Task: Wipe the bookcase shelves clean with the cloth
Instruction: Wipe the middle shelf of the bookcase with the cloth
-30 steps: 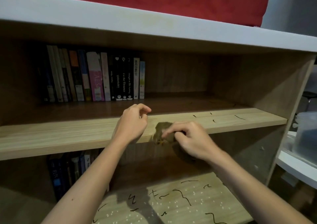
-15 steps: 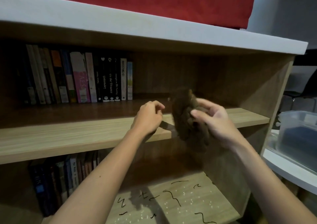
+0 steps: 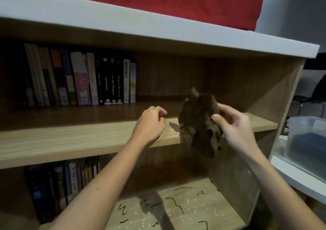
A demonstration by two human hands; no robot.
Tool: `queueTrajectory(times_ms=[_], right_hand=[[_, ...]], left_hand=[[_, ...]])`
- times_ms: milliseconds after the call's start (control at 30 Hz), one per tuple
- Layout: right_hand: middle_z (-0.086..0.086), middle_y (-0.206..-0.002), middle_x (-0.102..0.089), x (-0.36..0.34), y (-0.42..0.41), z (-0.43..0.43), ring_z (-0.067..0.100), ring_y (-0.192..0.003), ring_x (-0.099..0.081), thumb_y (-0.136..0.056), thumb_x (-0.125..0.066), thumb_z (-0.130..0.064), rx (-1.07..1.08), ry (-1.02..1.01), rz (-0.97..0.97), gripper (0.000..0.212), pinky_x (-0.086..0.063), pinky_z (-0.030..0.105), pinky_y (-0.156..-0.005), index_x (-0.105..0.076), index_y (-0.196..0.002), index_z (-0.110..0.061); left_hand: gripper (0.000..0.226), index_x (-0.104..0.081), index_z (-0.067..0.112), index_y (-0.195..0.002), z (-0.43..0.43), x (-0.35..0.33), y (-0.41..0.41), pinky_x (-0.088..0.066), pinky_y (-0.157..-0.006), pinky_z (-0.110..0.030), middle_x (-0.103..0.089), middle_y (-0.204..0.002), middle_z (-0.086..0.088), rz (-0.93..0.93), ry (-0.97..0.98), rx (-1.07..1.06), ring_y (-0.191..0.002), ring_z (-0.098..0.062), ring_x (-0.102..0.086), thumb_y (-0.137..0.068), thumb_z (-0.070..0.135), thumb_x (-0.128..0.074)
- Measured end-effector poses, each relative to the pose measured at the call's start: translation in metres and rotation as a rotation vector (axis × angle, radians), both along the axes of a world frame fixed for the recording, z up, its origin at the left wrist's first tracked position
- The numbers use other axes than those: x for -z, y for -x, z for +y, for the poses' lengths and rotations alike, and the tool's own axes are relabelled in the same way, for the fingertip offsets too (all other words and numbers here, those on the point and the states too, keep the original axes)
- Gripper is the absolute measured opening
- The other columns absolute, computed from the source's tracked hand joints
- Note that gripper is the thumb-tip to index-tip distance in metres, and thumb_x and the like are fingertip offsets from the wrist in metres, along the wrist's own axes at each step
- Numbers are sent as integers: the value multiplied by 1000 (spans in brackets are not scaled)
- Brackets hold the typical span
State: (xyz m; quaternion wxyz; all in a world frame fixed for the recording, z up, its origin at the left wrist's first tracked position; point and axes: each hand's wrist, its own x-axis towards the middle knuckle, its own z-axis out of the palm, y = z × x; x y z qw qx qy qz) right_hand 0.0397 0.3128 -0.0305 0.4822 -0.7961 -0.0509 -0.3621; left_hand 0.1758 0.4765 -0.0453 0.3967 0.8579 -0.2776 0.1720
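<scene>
Cloth [image 3: 199,122] lifts off the middle shelf [image 3: 70,138] front edge, bunched in the right hand [image 3: 236,129] (likely regathering for another pass); left hand [image 3: 151,124], curled empty, rests at that edge.

A room in a home, most likely a study corner or bedroom. A bookcase of light wood-grain laminate [image 3: 70,141] with a white top board fills the view. Upright paperback books [image 3: 79,81] stand spines out on its upper shelf, and a second row of books [image 3: 61,182] stands below. Red fabric [image 3: 158,2] lies along the top. At right, a translucent plastic storage box [image 3: 307,141] sits on a white worktop [image 3: 299,178]. Behind it, in dim light, is what may be a dark chair [image 3: 315,92].
</scene>
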Motion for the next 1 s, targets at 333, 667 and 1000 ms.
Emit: queueTrajectory(times_ms=[333, 667, 1000], right_hand=[[3, -108, -62, -59, -48, -18, 15, -98, -61, -88, -58, -9, 199, 96, 43, 31, -50, 27, -86, -61, -118, -16], [1, -110, -65, -26, -103, -21, 20, -102, -54, -88, -55, -21, 287, 741, 661, 24, -43, 42, -94, -67, -109, -23], [6, -111, -63, -34, -112, -17, 18, -97, -59, -87, -46, 4, 182, 975, 625, 34, -52, 29, -85, -67, -109, -12]], left_hand=[[38, -48, 25, -131, -38, -12, -9, -8, -114, -50, -42, -141, -5, 50, -326, -69, -134, -25, -32, -95, 36, -43], [42, -49, 23, -133, -46, -7, -22, 3, -113, -55, -41, -145, -2, 93, -428, -35, -137, -23, -30, -93, 35, -43], [39, -52, 20, -131, -45, -6, -21, 5, -111, -59, -40, -145, -3, 85, -476, -8, -137, -23, -30, -96, 33, -41]])
